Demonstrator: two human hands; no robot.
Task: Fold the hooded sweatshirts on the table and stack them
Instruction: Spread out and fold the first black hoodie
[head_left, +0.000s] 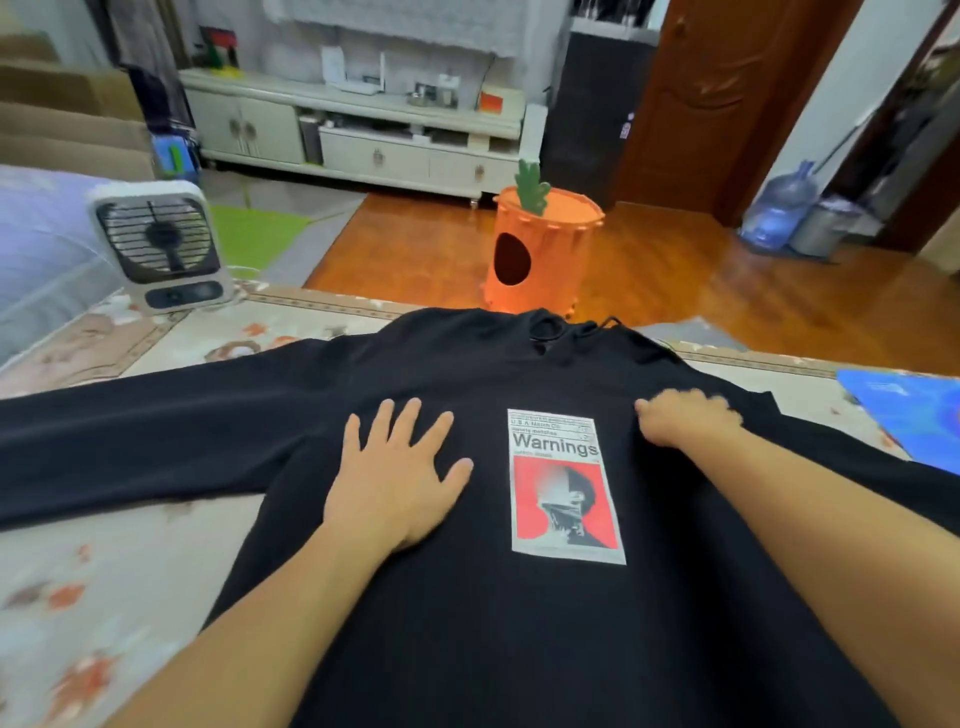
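Both hands rest on black sweatshirt.

Both bare forearms reach forward. The left hand lies flat, palm down, fingers straight and spread. The right hand is blurred, palm down, its fingers bent downward at the knuckles.

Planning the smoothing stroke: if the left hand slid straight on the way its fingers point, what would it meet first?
Only more black sweatshirt: the left hand lies flat on the chest, fingers pointing toward the collar. The hood area there likely comes first; nothing else shows in that line.
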